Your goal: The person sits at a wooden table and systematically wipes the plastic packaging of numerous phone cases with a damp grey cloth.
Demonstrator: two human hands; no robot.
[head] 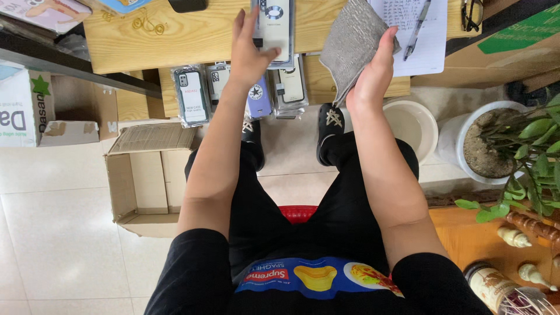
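My left hand (251, 49) grips a clear packaged phone case (274, 26), held up over the wooden table (192, 35). My right hand (373, 73) holds a folded grey cloth (350, 44) just to the right of the case. Below the hands, several packaged phone cases (192, 96) stand in a row on a lower wooden shelf (315, 81). I sit on a red stool (298, 213) with my legs and black slippers under the table.
An open cardboard box (146, 175) lies on the tiled floor at the left. A white bucket (415, 125) and a potted plant (490, 143) stand at the right. Paper with a pen (417, 29) and glasses (471, 14) lie on the table. A bottle (496, 289) stands at the lower right.
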